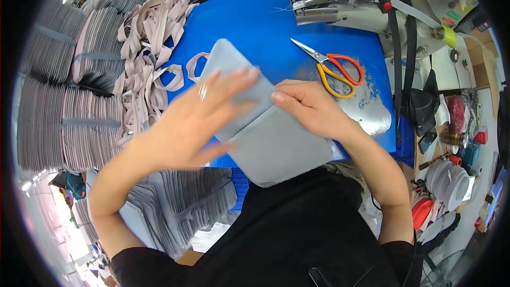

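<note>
At the blue table (239,16), the left hand (194,117) spreads its fingers over a grey panel (281,146), which the right hand (313,109) pinches.

Scissors (320,58) right of panel (281,146), straps (152,25) left.

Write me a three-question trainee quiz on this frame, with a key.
1. Which hand grips the grey panel at its right edge?
2. True or false: both handles of the scissors are the same colour.
3. Where are the pale pink straps heaped, relative to the blue table? a) left side b) right side c) near edge

Key: 1. The right hand. 2. False: one red, one yellow. 3. a.
</note>
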A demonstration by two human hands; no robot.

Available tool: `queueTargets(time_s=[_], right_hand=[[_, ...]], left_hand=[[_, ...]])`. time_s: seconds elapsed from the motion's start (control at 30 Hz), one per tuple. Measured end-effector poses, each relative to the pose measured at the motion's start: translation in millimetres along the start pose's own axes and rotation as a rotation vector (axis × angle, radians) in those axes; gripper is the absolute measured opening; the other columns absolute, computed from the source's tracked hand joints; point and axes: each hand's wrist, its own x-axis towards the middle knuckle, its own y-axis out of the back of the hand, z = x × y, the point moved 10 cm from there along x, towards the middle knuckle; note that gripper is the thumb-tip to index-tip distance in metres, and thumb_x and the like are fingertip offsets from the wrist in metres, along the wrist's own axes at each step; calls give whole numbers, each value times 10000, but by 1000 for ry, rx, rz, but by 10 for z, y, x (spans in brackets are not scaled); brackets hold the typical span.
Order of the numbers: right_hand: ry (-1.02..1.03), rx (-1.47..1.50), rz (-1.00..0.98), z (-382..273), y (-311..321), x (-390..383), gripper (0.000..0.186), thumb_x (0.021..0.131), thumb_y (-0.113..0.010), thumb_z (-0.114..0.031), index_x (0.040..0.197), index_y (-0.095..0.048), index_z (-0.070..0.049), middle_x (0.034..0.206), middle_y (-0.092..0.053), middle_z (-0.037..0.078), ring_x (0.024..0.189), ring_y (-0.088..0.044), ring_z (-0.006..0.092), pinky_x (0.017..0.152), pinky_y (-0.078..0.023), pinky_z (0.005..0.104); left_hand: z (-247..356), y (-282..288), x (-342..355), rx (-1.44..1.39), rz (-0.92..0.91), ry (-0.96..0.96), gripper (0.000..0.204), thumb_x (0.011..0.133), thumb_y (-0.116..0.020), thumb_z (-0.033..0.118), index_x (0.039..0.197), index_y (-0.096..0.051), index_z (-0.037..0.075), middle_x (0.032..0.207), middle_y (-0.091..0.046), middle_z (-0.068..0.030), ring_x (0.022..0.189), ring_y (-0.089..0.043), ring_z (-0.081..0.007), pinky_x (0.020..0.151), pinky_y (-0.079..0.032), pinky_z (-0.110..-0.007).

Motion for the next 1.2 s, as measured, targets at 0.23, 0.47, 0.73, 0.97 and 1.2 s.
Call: queueTargets(time_s=[0.23, 0.47, 0.73, 0.97, 1.2], right_hand=[[116, -138, 143, -420, 124, -129, 162, 899, -808, -180, 955, -749, -40, 941, -712, 89, 838, -666, 257, 724, -518, 371], [89, -189, 233, -191, 302, -235, 160, 837, -861, -138, 884, -734, -52, 925, -704, 69, 793, -656, 213, 699, -500, 333], [-207, 144, 177, 171, 145, -261, 194, 895, -832, -174, 954, -708, -37, 829, -675, 14, 687, -601, 93, 643, -475, 266], [-79, 49, 88, -11, 134, -181, 239, 920, -797, -135, 1150, -774, -74, 827, -662, 26, 718, -608, 107, 672, -490, 273], [-77, 53, 137, -11, 186, -256, 128, 905, -799, -102, 1013, -786, -37, 814, -629, 38, 714, -579, 115, 661, -469, 274]], left_hand=[[-403, -44, 752, -87, -315, 47, 184, 915, -739, 160, 893, -605, 36, 893, -647, -136, 862, -634, -358, 738, -500, -437], [-709, 123, 617, -271, -179, 13, 198, 927, -763, 131, 882, -616, 7, 805, -619, -82, 770, -591, -216, 708, -460, -356], [-967, 286, 360, -373, -37, 144, 198, 907, -805, 124, 876, -641, 18, 911, -665, -49, 826, -583, -129, 749, -460, -290], [-1052, 339, 259, -450, 76, 237, 174, 854, -840, 68, 825, -679, 9, 936, -716, -82, 859, -646, -119, 778, -506, -268], [-986, 374, 215, -432, 140, 187, 151, 852, -832, 61, 813, -700, 0, 919, -765, -117, 852, -720, -153, 766, -551, -274]])
